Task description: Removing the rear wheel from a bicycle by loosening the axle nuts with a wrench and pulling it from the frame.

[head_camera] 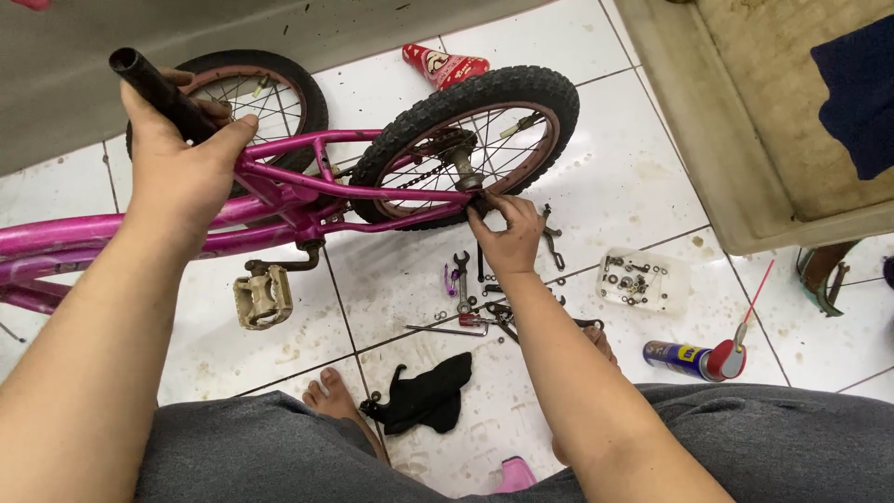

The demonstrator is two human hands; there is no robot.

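1. The pink bicycle frame (pixel 279 182) lies on its side across the white tiled floor (pixel 615 186), rear wheel (pixel 466 140) to the right.
2. The left hand (pixel 182 154) has a closed grip on the black seat post (pixel 158 88); that stiff tube looks like a sound place to steady the frame.
3. The right hand (pixel 507 228) pinches at the rear axle nut (pixel 477 200), fingertips closed on it; small, likely greasy and slippery.
4. The frame seems rigid and moderately heavy; the spokes are thin, poor to grab.
5. Nearby: wrenches (pixel 461 279), a clear tray of small parts (pixel 638 279), a spray can (pixel 694 359), a black saddle (pixel 424 396).
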